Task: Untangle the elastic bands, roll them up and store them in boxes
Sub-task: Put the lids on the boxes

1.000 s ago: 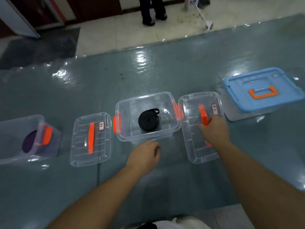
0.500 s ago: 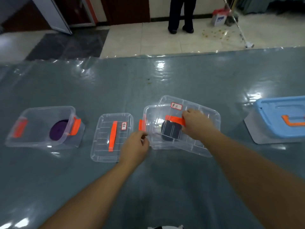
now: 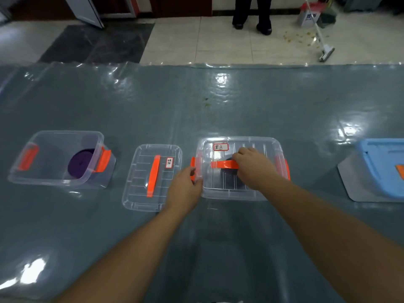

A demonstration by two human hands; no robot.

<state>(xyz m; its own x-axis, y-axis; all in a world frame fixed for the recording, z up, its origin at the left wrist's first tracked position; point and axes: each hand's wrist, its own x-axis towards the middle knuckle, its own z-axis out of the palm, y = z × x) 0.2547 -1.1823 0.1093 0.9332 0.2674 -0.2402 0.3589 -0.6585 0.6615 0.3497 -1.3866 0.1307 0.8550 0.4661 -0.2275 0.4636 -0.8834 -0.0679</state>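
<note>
Both hands, left hand (image 3: 185, 189) and right hand (image 3: 254, 166), hold the lidded box (image 3: 251, 193)

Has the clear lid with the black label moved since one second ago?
Yes. The lid went leftward, from beside the box onto it.

Two bare forearms, no sleeves, watch or rings; left grip (image 3: 185, 189) and right grip (image 3: 254, 167) ungloved.

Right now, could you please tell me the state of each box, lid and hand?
Middle box: lid on, black roll inside.
Left box: open, purple roll inside.
Spare lid: flat on table.
Blue box: lidded.
Left hand: at orange latch.
Right hand: grips lid handle.
</note>
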